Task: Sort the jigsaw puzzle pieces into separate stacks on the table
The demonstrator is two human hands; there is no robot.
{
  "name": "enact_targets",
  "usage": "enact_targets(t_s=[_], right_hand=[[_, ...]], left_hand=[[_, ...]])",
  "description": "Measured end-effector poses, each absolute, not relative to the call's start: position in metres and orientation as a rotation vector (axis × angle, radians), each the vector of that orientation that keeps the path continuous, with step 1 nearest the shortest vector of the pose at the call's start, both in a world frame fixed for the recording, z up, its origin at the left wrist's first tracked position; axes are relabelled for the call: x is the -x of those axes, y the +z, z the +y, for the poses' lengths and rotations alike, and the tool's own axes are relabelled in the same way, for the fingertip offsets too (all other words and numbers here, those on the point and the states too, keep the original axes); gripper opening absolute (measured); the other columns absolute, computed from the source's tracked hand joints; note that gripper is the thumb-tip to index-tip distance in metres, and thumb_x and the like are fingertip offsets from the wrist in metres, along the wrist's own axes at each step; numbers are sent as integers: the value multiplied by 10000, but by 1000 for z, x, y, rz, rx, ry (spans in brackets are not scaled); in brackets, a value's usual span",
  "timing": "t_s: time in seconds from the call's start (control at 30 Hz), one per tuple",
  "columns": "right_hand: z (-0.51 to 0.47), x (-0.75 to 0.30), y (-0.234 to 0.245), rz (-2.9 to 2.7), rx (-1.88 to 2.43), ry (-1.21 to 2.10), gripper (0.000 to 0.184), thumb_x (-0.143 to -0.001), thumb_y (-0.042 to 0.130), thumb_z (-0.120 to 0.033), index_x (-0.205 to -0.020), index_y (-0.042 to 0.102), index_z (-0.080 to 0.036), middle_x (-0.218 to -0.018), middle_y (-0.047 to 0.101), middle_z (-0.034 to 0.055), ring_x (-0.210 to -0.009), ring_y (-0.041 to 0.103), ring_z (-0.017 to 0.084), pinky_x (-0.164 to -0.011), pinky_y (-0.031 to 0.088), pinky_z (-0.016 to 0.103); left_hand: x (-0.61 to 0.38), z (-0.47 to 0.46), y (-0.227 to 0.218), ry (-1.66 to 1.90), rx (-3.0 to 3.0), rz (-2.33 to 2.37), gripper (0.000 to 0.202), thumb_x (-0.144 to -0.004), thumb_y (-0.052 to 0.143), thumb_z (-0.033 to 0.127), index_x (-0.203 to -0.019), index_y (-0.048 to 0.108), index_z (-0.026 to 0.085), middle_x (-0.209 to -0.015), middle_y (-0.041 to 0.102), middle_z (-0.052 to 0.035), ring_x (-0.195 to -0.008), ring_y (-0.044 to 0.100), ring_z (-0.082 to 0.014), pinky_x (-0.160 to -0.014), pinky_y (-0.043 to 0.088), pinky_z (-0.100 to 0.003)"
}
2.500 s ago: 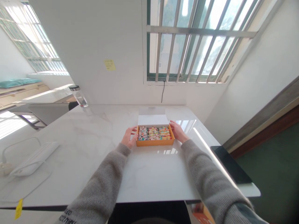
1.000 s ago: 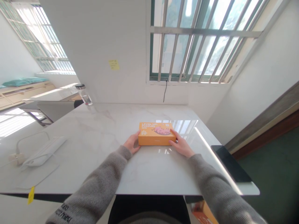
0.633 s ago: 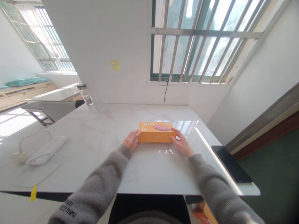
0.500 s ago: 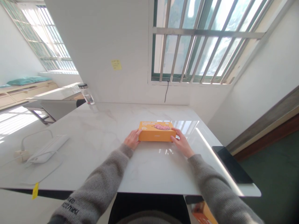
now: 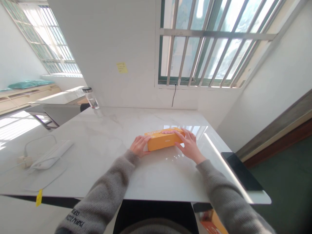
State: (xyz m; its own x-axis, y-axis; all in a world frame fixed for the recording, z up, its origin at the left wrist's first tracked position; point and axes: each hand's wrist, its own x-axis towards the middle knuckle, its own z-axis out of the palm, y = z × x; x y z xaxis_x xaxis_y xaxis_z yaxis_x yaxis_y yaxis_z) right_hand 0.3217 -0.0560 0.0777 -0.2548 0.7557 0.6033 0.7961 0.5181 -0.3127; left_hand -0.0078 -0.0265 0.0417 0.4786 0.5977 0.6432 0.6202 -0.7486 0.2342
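An orange puzzle box [image 5: 163,142] with a pink picture and white lettering on its top is between my two hands at the middle of the table. My left hand [image 5: 140,146] grips its left end, thumb low at the front corner and fingers over the upper edge. Around the right end, my right hand [image 5: 188,144] has its thumb on the front face and its fingers over the top. The box is tilted, its right end higher than its left. Whether its underside touches the table cannot be made out.
The white marbled table [image 5: 117,123] carries a clear bottle [image 5: 90,98] at the far left corner. A white power strip [image 5: 52,155] with cables lies on the left. A black tablet [image 5: 241,170] rests along the right edge. A barred window [image 5: 207,42] is ahead.
The puzzle box has turned and tipped, its front face now showing more and its right end raised. My right hand's fingers have shifted further over its top.
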Motion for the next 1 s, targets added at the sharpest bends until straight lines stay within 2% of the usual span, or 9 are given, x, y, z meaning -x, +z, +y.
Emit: enact_targets(t_s=[0.07, 0.13, 0.2, 0.33, 0.4, 0.7, 1.0], right_hand=[[-58, -318, 88, -2211, 1183, -181, 560, -924, 598, -345, -1465, 455, -355, -1502, 459, 69, -1422, 335, 347, -1203, 140, 609], [-58, -313, 97, -2349, 1093, -218, 566, -949, 573, -339, -1493, 416, -364, -1501, 474, 56, -1420, 361, 317, -1218, 119, 581], [-55, -308, 104, -2406, 1051, -258, 507, -976, 535, -329, -1474, 449, -366, -1509, 473, 54, -1403, 391, 304, -1213, 145, 571], [-46, -302, 109, -2416, 1027, -332, 414, -996, 501, -333, -1407, 541, -362, -1514, 472, 56, -1379, 408, 297, -1189, 217, 548], [-43, -301, 109, -2417, 1015, -346, 416, -988, 517, -356, -1402, 552, -344, -1524, 461, 68, -1377, 402, 307, -1180, 234, 545], [-37, -301, 116, -2434, 967, -286, 396, -991, 520, -354, -1384, 569, -365, -1500, 499, 45, -1334, 439, 300, -1160, 256, 539], [-36, -302, 128, -2487, 972, -240, 377, -1003, 496, -367, -1366, 594, -346, -1477, 526, 48, -1294, 474, 294, -1108, 335, 500]], left_hand=[[4, -31, 51, -1194, 2660, -1101, 610, -709, 751, 300, -1280, 563, 192, -1249, 662, -154, -1136, 573, -337, -1050, 429, -522], [2, -36, 59, -1254, 2652, -1137, 601, -694, 778, 324, -1250, 586, 205, -1221, 678, -139, -1213, 533, -352, -1106, 379, -555], [2, -38, 66, -1334, 2663, -1185, 605, -690, 795, 363, -1239, 591, 207, -1206, 681, -129, -1263, 517, -348, -1139, 359, -553], [5, -37, 70, -1467, 2706, -1298, 631, -727, 782, 432, -1275, 566, 204, -1231, 666, -115, -1147, 630, -279, -1071, 478, -441], [7, -35, 71, -1482, 2717, -1330, 641, -723, 789, 442, -1274, 569, 200, -1239, 666, -110, -1140, 641, -272, -1059, 493, -419], [9, -34, 78, -1495, 2755, -1401, 636, -709, 795, 440, -1259, 588, 197, -1231, 678, -97, -1146, 644, -273, -1078, 486, -431], [10, -33, 77, -1513, 2763, -1375, 644, -706, 804, 431, -1263, 589, 189, -1234, 676, -104, -1146, 646, -279, -1078, 486, -442]])
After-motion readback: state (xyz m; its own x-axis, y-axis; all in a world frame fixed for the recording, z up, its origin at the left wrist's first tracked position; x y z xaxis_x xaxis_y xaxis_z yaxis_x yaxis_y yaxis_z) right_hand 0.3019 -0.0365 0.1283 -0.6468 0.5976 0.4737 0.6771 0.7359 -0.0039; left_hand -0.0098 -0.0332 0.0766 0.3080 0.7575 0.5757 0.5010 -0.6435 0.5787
